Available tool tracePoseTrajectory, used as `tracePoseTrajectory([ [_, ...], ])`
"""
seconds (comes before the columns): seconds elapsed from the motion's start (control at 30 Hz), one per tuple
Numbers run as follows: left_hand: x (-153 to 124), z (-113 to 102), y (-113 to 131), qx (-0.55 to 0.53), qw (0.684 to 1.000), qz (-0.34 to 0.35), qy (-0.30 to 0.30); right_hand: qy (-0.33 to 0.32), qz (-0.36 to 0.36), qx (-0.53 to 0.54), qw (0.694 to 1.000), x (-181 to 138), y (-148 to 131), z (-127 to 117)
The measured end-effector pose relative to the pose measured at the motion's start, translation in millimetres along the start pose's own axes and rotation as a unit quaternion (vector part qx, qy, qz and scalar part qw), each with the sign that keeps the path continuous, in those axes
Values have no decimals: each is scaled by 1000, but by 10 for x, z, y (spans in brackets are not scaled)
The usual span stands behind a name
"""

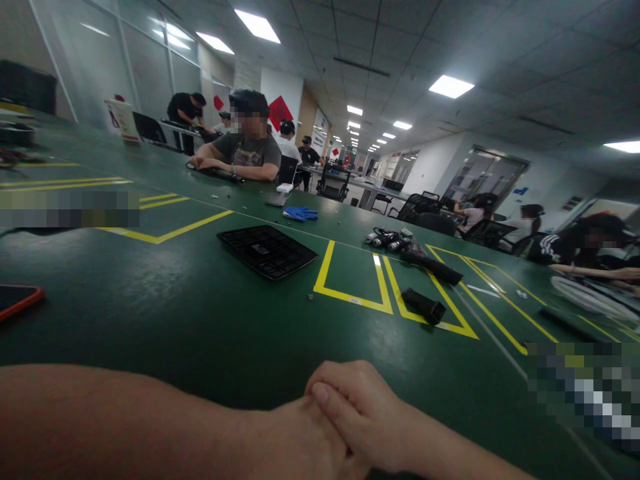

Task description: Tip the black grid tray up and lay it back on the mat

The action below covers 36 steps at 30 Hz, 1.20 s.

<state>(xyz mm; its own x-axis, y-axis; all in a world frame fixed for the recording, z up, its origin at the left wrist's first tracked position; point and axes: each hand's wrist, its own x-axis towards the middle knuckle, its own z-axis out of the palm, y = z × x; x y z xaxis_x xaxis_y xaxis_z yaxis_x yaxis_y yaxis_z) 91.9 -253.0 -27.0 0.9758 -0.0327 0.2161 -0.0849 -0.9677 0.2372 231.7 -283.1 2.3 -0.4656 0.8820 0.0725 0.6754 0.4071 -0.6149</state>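
Head view: both hands rest on the green table (200, 320) at the near edge. Right hand (357, 407) lies over the left hand (300, 437), fingers curled loosely on top of it. Left hand is mostly covered, so I cannot tell if it is clenched or slack. Neither hand grasps any object; the right hand clasps only the other hand. Left forearm runs in along the bottom edge from the left.

Nearest things, all well apart from the hands:
- black tray (267, 250), flat on the table, ahead and a bit left
- yellow tape outline (353, 283) just right of the tray
- short black cylinder (423, 306) lying across the next yellow outline, ahead and right
- longer black tool (433, 263) beyond it, with a cluster of small black and silver parts (390, 239) at its far end
- blue glove (301, 213) further back, past the tray
- phone with an orange edge (17, 299) at the far left, screen dark

Across the table a person in a grey T-shirt (247, 152) sits with forearms on the surface. More people sit at the right side and at tables in the background.
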Motion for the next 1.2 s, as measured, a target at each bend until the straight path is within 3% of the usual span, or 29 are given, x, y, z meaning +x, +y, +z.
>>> tracePoseTrajectory([
  [0.07,24,-134,-35,55,998,17,30,58,4,13,998,30,105,-108],
  [0.13,44,-257,-177,110,992,8,61,170,0,-52,984,42,312,-290],
  [0.2,43,-348,-427,158,982,-50,89,315,21,-173,933,17,623,-518],
  [0.27,12,-400,-732,183,967,-144,106,379,78,-310,869,-49,1001,-736],
  [0.37,-52,-430,-1118,177,942,-270,91,352,209,-446,796,-185,1551,-942],
  [0.5,-67,-439,-1250,161,934,-317,29,240,361,-372,821,-283,1968,-988],
  [0.67,-33,-439,-1136,188,938,-293,1,219,354,-373,829,-263,1986,-968],
  [0.73,-36,-463,-1157,172,942,-285,30,218,352,-366,833,-261,1963,-971],
  [0.8,-48,-522,-1247,99,937,-314,115,218,351,-359,837,-269,1957,-977],
  [0.83,-59,-569,-1315,39,917,-356,174,219,349,-356,839,-275,1960,-979],
  [0.9,-100,-694,-1480,-76,843,-455,277,219,347,-353,841,-285,1969,-980],
  [0.97,-178,-843,-1649,-124,776,-523,331,218,343,-356,842,-289,1974,-975],
  [1.1,-441,-1095,-1901,-82,742,-563,355,217,333,-364,842,-281,1976,-963],
  [1.2,-647,-1158,-2035,12,755,-582,303,217,335,-363,842,-274,1983,-960],
])
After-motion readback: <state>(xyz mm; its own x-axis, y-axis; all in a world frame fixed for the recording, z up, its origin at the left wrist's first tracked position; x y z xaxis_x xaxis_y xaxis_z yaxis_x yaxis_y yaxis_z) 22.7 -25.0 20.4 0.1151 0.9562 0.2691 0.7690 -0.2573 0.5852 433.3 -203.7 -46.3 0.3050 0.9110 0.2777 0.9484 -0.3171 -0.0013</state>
